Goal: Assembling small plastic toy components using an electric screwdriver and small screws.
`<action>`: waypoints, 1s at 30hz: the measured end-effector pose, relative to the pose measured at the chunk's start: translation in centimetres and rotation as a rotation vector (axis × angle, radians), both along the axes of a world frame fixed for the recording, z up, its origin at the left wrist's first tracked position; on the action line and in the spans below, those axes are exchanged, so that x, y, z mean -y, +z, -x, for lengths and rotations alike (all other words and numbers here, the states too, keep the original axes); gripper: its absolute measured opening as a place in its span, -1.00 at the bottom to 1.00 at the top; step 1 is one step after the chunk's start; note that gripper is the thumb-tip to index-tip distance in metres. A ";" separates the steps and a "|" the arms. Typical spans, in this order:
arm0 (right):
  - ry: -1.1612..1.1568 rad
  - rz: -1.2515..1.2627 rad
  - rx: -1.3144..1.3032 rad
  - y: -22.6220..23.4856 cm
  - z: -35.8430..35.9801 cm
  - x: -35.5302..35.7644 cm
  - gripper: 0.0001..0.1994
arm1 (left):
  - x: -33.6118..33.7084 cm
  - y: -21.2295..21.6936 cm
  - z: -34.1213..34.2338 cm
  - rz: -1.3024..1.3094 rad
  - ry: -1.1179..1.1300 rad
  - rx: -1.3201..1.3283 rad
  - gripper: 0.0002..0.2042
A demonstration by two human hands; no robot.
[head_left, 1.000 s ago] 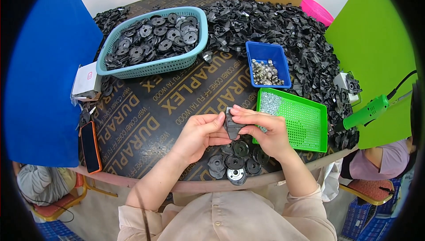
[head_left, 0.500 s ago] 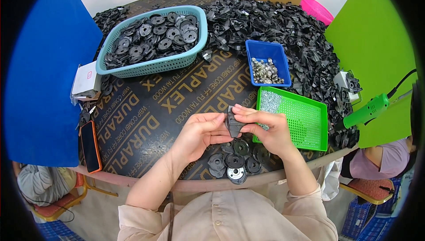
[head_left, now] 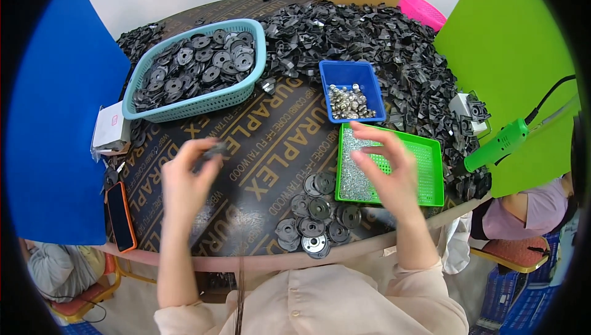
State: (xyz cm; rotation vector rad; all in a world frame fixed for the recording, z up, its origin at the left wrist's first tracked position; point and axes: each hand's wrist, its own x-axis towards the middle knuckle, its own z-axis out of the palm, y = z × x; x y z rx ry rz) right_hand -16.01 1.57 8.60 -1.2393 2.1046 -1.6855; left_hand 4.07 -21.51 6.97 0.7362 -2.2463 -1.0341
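Note:
My left hand [head_left: 189, 172] is raised over the left middle of the table, its fingers closed on a small black plastic part [head_left: 215, 149] that motion smears. Over the green tray [head_left: 434, 196], my right hand [head_left: 394, 172] is open, thumb and fingers apart with nothing between them. Small silver screws [head_left: 354, 178] cover the tray's left side, close to those fingertips. Between my arms, near the table's front edge, lies a cluster of round black discs [head_left: 319, 208], one with a bright metal face [head_left: 314, 246].
A teal basket [head_left: 191, 111] full of black discs stands at the back left. Silver metal pieces fill part of a blue bin [head_left: 354, 70]. Black parts [head_left: 345, 27] heap along the back and right. A green electric screwdriver [head_left: 497, 145] hangs right; an orange-cased phone [head_left: 120, 217] lies left.
My hands have parted. The left has moved left with the black part, and the right has let go and shifted slightly right over the tray. The whole view has shifted a little.

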 end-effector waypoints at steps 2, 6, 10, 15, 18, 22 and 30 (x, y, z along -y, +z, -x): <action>-0.034 -0.085 -0.151 1.7 2.0 -1.1 -0.75 | 2.8 -1.2 -3.5 0.495 0.089 0.183 -0.63; -0.032 -0.552 -0.493 2.7 6.7 2.2 -0.71 | 6.4 -4.5 -9.4 0.625 0.134 0.360 -0.50; 0.165 -0.521 -0.695 -3.6 13.5 6.0 -0.69 | 6.7 -5.6 -8.8 0.621 0.188 0.393 -0.49; 0.127 -0.642 -0.745 -5.3 14.1 8.2 -0.67 | 4.2 -3.2 -7.9 0.688 0.240 0.427 -0.56; 0.119 -0.770 -0.632 -3.8 13.3 8.0 -0.73 | 0.0 -2.1 -5.1 0.648 -0.002 0.179 -0.61; -0.004 -0.645 -0.659 -3.5 12.8 8.2 -0.86 | -6.4 -1.6 -0.7 0.548 -0.564 0.141 -0.56; -0.096 -0.451 -0.561 -3.4 13.6 7.3 -0.78 | -7.5 -2.2 1.6 0.713 -0.705 0.077 -0.59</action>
